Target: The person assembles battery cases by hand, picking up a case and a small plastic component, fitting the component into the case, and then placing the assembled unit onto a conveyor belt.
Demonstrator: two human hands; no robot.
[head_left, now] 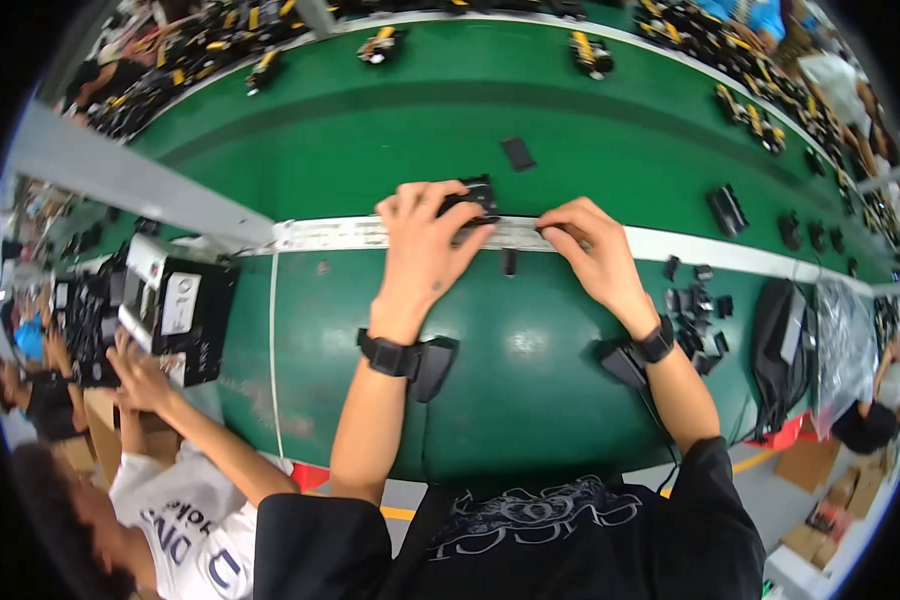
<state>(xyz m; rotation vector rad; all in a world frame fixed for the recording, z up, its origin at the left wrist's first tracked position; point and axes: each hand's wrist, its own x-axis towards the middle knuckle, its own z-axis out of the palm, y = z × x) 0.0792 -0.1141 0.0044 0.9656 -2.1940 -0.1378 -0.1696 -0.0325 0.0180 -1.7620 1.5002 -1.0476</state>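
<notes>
My left hand (425, 245) rests over a black plastic part (473, 197) at the white strip (330, 234) that runs across the green bench, its fingers curled on the part. My right hand (592, 250) is beside it on the strip, fingertips pinched together; what they hold is too small to see. A small black piece (509, 262) lies just below the strip between the two hands. Both wrists wear black straps with devices.
A flat black piece (518, 153) lies beyond the strip. Several small black parts (697, 310) and a black bag (782, 340) sit at my right. A person (145, 385) at my left handles black boxes (175, 305). Black-and-yellow units (590, 52) line the far belt.
</notes>
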